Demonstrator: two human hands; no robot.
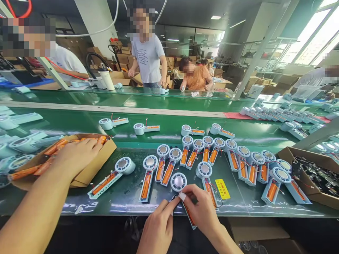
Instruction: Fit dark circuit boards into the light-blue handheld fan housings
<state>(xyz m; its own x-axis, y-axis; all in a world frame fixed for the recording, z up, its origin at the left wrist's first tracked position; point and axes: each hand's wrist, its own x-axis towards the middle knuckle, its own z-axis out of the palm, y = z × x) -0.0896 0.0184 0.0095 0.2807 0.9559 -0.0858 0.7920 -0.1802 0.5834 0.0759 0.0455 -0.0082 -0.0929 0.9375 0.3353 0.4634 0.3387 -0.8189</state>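
A light-blue handheld fan housing [178, 181] with a round silver-centred head lies at the table's front edge, its handle tilted toward me. My right hand [202, 208] is closed around the handle just below the head, finger and thumb pinched at its neck; one fingertip has a white wrap. My left hand [159, 224] meets it from the left, fingers closed at the same spot, where a small dark piece shows. Its exact shape is hidden. An orange battery is partly visible in the handle beneath my right hand. Beside it lies another fan housing [204, 170] with battery and wires.
At left, another person's hand [82, 155] reaches into a cardboard box [97, 165] of orange batteries. Several fan housings [149, 162] line the bench. A box of dark circuit parts [328, 197] stands right, near a yellow label [222, 189]. People work across the green conveyor [79, 118].
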